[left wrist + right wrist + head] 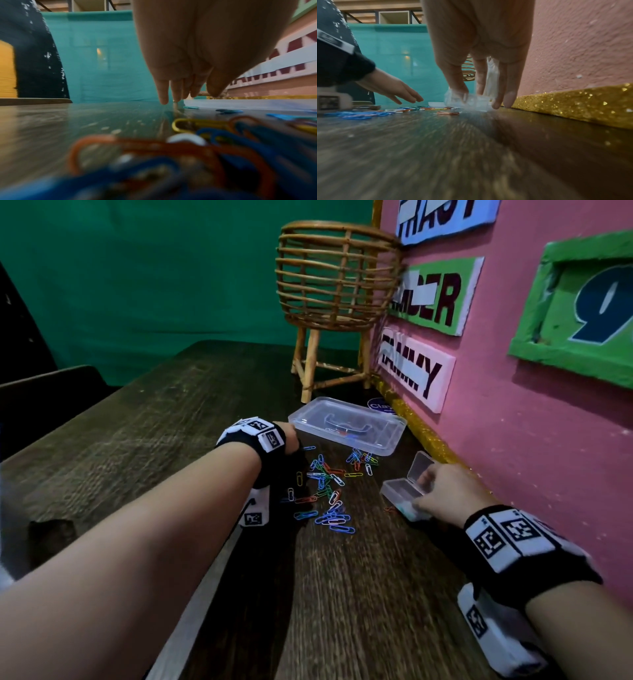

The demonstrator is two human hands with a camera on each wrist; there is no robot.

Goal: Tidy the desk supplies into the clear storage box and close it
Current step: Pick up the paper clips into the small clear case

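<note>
A loose scatter of small wire paper clips in blue, red, green, yellow and white [329, 491] lies on the dark, grainy wooden table [154, 440], probably spread flat so they can be gathered in pinches. To their right, near the pink wall, the right hand [442, 491] grips a small clear hinged plastic box [404, 487], thumb and fingers curled round its base, seemingly to steady it while its lid [419, 470] stands up open. The left hand [291, 440] reaches over the far left edge of the clips with fingers straight and relaxed, holding nothing. Beyond the clips lies a larger clear plastic tray [347, 428], smooth and glossy, and farther off a woven cane stool [337, 299].
</note>
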